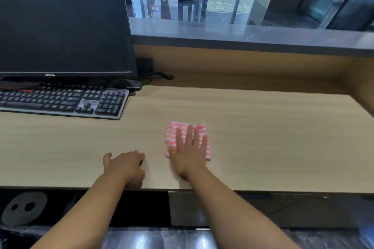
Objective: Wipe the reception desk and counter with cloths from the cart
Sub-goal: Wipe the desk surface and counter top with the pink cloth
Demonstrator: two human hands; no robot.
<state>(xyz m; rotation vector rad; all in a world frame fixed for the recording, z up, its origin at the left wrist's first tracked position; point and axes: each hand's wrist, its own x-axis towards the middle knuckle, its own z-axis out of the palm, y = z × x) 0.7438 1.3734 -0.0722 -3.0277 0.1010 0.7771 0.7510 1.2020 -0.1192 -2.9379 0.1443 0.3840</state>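
A folded pink-and-white striped cloth [182, 131] lies flat on the light wooden reception desk [263, 137], near its front middle. My right hand [189, 151] presses on the cloth with straight, spread fingers and covers its lower half. My left hand [126, 164] rests on the bare desk just left of the cloth, close to the front edge, fingers loosely curled and holding nothing. Behind the desk, the raised grey stone counter [242, 34] runs across the back.
A black monitor [62, 20] stands at the back left with a black keyboard [60, 101] in front of it. A mouse [132, 85] and cables lie behind the keyboard's right end. A lobby with glass doors lies beyond the counter.
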